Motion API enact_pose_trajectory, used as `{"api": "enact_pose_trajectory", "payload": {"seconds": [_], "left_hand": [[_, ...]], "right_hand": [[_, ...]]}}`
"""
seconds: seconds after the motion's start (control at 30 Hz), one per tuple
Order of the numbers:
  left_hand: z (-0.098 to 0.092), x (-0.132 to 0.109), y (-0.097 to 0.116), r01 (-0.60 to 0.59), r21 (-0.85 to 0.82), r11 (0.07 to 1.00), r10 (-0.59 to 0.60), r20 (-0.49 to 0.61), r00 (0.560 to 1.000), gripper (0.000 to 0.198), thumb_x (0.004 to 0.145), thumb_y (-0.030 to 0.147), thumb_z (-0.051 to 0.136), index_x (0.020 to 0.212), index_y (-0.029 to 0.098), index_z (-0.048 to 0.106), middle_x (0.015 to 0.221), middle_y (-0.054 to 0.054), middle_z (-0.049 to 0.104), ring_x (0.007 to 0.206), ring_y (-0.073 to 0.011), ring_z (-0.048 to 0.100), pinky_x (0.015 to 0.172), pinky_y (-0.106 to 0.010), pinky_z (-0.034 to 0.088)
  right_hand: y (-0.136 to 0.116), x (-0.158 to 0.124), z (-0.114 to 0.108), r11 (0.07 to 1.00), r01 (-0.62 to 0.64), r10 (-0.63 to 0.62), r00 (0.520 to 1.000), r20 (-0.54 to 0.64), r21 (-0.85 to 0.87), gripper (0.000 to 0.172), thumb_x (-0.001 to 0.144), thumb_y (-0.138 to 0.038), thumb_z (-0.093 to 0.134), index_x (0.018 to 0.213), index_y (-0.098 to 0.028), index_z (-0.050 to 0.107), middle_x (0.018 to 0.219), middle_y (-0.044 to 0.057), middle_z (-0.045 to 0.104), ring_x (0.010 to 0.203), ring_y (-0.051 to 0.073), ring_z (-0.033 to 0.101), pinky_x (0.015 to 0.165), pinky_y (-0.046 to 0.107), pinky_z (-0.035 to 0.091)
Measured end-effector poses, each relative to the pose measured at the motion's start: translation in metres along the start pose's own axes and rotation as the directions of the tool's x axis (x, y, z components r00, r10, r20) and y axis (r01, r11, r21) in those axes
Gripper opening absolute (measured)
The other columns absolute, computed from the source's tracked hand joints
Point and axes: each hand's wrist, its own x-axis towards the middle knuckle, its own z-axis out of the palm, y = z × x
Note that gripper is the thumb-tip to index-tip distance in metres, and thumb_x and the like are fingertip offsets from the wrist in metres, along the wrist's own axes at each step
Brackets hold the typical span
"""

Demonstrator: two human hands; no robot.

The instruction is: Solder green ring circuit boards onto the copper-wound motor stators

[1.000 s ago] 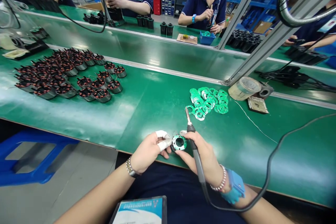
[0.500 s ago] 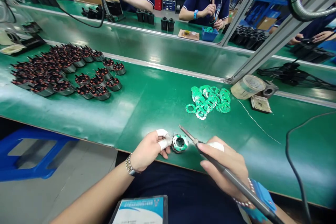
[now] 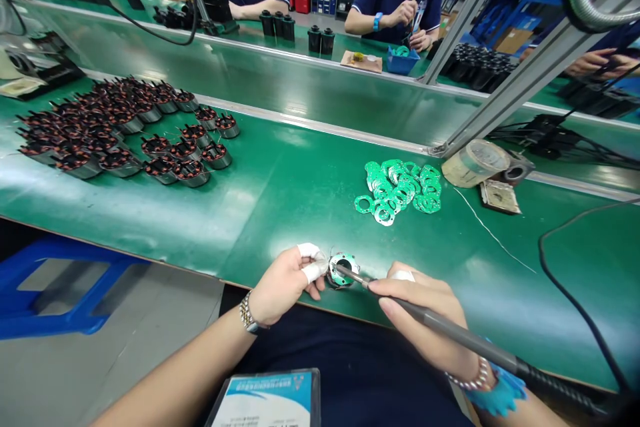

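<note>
The long workbench (image 3: 280,213) is a glossy green, and near its middle lie bright green rings (image 3: 397,187) in a loose pile. Toward the left edge, the motor stators (image 3: 191,173) show dark copper-red windings over silver-grey cases. The soldering iron (image 3: 450,330) has a grey handle, and the small tray (image 3: 401,61) on the next bench is blue.

Bright, even overhead lighting; white glare streaks the green workbench mat (image 3: 125,213), shadows stay faint, and wide-angle distortion bends the aluminium frame rails (image 3: 530,73) near the upper right edge.
</note>
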Motion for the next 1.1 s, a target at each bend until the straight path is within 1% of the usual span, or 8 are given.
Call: {"api": "enact_pose_trajectory", "payload": {"seconds": [0.4,0.53,0.63,0.73,0.83,0.9,0.97,1.1], "left_hand": [[0.001,0.001,0.004,0.022,-0.006,1.0,-0.022,-0.01,1.0,0.017,0.079,0.03,0.053,0.072,0.014,0.05,0.056,0.002,0.054,0.047,-0.0079,0.05,0.048,-0.02,0.044],[0.0,0.001,0.003,0.03,-0.008,1.0,-0.03,-0.007,1.0,0.017,0.078,0.029,0.053,0.072,0.014,0.051,0.056,0.002,0.054,0.047,-0.0077,0.05,0.048,-0.02,0.044],[0.001,0.002,0.002,0.028,-0.017,0.999,-0.028,-0.006,1.0,0.017,0.078,0.03,0.054,0.073,0.014,0.052,0.056,0.002,0.054,0.047,-0.0078,0.05,0.048,-0.02,0.044],[0.001,0.002,0.003,0.022,-0.02,1.0,-0.022,-0.006,1.0,0.017,0.077,0.03,0.054,0.075,0.013,0.052,0.056,0.002,0.053,0.048,-0.008,0.049,0.048,-0.019,0.044],[-0.001,-0.001,0.005,-0.004,0.023,1.0,0.003,0.007,1.0,0.017,0.078,0.03,0.053,0.081,0.014,0.054,0.064,0.0,0.055,0.055,-0.0097,0.052,0.051,-0.02,0.045],[-0.003,-0.005,0.005,-0.051,0.128,0.99,0.045,0.043,0.998,0.018,0.078,0.03,0.053,0.086,0.015,0.056,0.074,-0.003,0.058,0.066,-0.0126,0.055,0.056,-0.022,0.046],[-0.005,-0.008,0.004,-0.125,0.278,0.952,0.104,0.09,0.99,0.016,0.076,0.027,0.056,0.088,0.017,0.058,0.081,-0.003,0.061,0.074,-0.0147,0.056,0.063,-0.023,0.046],[-0.006,-0.011,0.002,-0.229,0.497,0.837,0.21,0.096,0.973,0.007,0.077,0.021,0.054,0.075,0.018,0.06,0.074,-0.001,0.063,0.071,-0.0146,0.056,0.068,-0.024,0.044]], "right_hand": [[0.003,0.001,-0.004,1.0,0.012,-0.013,1.0,-0.013,-0.027,0.021,0.078,-0.01,0.054,0.095,-0.017,0.064,0.064,0.003,0.055,0.056,0.012,0.048,0.052,0.025,0.04],[0.009,0.007,-0.007,0.995,0.078,-0.078,0.997,-0.007,-0.062,0.023,0.08,-0.014,0.054,0.102,-0.019,0.059,0.071,0.003,0.059,0.062,0.013,0.053,0.056,0.025,0.044],[0.014,0.024,-0.005,0.984,0.16,-0.149,0.979,0.137,-0.074,0.019,0.081,-0.013,0.053,0.099,-0.018,0.055,0.086,0.006,0.062,0.082,0.015,0.058,0.072,0.027,0.048],[0.019,0.045,-0.002,0.967,0.239,-0.188,0.898,0.397,-0.083,0.026,0.077,-0.013,0.057,0.102,-0.017,0.051,0.104,0.01,0.059,0.112,0.021,0.046,0.092,0.035,0.042],[0.024,0.055,0.001,0.961,0.259,-0.175,0.846,0.503,-0.101,0.029,0.076,-0.011,0.056,0.104,-0.017,0.049,0.104,0.009,0.058,0.114,0.021,0.043,0.094,0.037,0.04],[0.027,0.052,0.003,0.963,0.24,-0.156,0.869,0.47,-0.125,0.028,0.078,-0.012,0.056,0.104,-0.018,0.048,0.101,0.008,0.058,0.109,0.02,0.046,0.091,0.036,0.042],[0.028,0.043,0.007,0.962,0.203,-0.119,0.913,0.39,-0.181,0.03,0.077,-0.016,0.058,0.106,-0.018,0.047,0.098,0.009,0.058,0.105,0.021,0.047,0.087,0.037,0.044],[0.026,0.024,0.017,0.948,0.102,-0.046,0.981,0.187,-0.301,0.036,0.076,-0.02,0.062,0.108,-0.017,0.046,0.094,0.01,0.056,0.098,0.023,0.047,0.08,0.037,0.047]]}}
